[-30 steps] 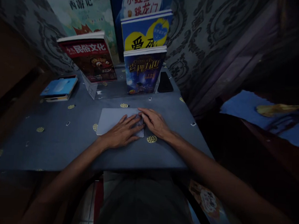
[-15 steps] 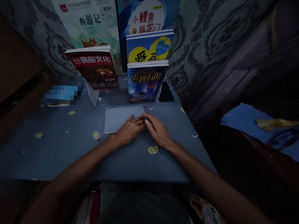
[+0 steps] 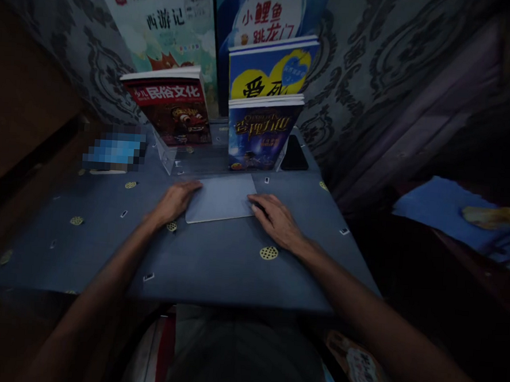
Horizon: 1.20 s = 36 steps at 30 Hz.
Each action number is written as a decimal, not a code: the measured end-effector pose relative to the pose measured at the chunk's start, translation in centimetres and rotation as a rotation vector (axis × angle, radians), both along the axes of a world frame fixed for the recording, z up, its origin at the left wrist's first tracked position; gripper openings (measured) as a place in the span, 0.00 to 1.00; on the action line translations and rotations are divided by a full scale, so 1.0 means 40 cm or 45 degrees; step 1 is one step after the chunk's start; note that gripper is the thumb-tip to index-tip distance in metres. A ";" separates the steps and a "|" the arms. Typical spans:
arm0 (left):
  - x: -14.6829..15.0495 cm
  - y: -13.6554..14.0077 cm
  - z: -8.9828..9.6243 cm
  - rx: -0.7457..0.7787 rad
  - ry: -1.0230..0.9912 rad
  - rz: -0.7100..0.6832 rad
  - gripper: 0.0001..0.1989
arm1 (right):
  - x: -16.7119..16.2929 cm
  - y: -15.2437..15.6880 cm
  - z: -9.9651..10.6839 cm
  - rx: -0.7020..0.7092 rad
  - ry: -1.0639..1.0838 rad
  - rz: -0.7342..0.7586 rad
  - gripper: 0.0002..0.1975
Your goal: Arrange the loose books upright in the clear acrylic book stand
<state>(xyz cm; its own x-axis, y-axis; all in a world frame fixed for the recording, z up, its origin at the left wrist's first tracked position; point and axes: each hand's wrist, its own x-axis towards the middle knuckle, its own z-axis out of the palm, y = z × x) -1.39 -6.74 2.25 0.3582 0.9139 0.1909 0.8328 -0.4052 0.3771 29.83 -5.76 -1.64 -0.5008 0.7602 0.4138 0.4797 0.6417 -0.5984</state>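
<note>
L hand (image 3: 178, 200) & R hand (image 3: 278, 221), curved, at opp. ends of pale booklet (image 3: 222, 199), pinch unclear; prob. light, bendy; hold short edges.

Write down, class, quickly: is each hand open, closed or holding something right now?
Left hand: open, at the left edge of the booklet.
Right hand: open, slightly bent, at its right edge.

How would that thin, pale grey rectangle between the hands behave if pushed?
Lying flat on the dark blue-grey patterned tablecloth, the thin, pale grey rectangle would likely slide, not tip. Its straight edges suggest some stiffness. Being thin, it's probably light, though its material is unclear.
</note>
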 end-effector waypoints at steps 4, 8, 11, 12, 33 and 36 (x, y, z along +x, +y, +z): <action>-0.071 -0.018 -0.016 0.004 -0.040 0.139 0.22 | 0.001 0.003 -0.001 0.012 -0.009 0.015 0.19; -0.077 -0.059 -0.031 -0.025 -0.055 0.102 0.22 | 0.002 0.002 -0.001 0.008 -0.017 0.001 0.18; -0.070 -0.102 -0.031 -0.026 -0.061 0.062 0.21 | 0.001 0.001 0.000 0.003 -0.019 -0.003 0.18; -0.068 -0.118 -0.029 -0.023 -0.065 0.043 0.21 | 0.001 0.001 0.000 0.001 -0.022 0.002 0.18; 0.057 -0.112 0.063 -0.230 0.746 -0.195 0.28 | -0.064 -0.009 0.029 0.157 -0.559 0.198 0.27; 0.084 -0.104 0.078 -0.271 0.853 -0.187 0.28 | -0.098 -0.005 0.038 0.133 -0.610 0.251 0.30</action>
<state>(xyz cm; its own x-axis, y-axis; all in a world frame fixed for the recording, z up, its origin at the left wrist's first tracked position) 1.98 -10.92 5.36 0.4582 0.8402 -0.2899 0.8555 -0.5054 -0.1128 25.92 -5.96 -0.12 -0.7818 0.5994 0.1718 0.5477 0.7919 -0.2701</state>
